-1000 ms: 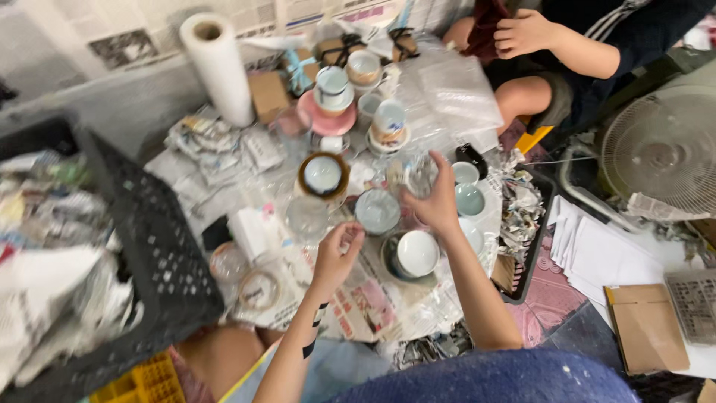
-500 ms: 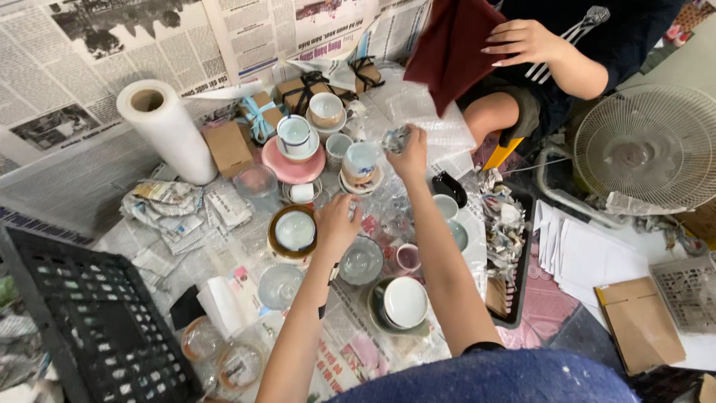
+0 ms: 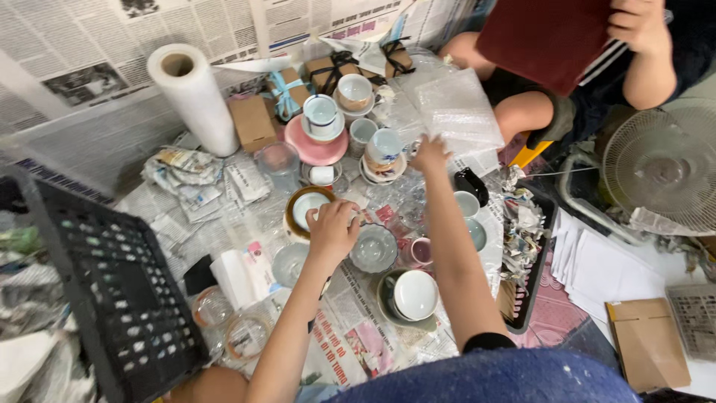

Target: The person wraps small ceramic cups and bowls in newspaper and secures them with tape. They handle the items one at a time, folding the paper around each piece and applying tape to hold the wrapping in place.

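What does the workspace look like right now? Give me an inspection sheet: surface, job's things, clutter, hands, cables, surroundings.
Surface: newspaper sheets cover the floor under the crockery.
Job's things: gold-rimmed bowl by the left hand; bubble wrap sheet just beyond the right hand's fingertips.
Clutter: pink plate with a cup on it, grey scalloped dish, white bowl, small cardboard boxes, crumpled newspaper.
Hands: left hand rests at the gold-rimmed bowl's edge, grip unclear; right hand stretched out, fingers open.
Cables: nothing seen.
Surroundings: white foam roll, black plastic crate, electric fan, another person holding a dark red cloth.
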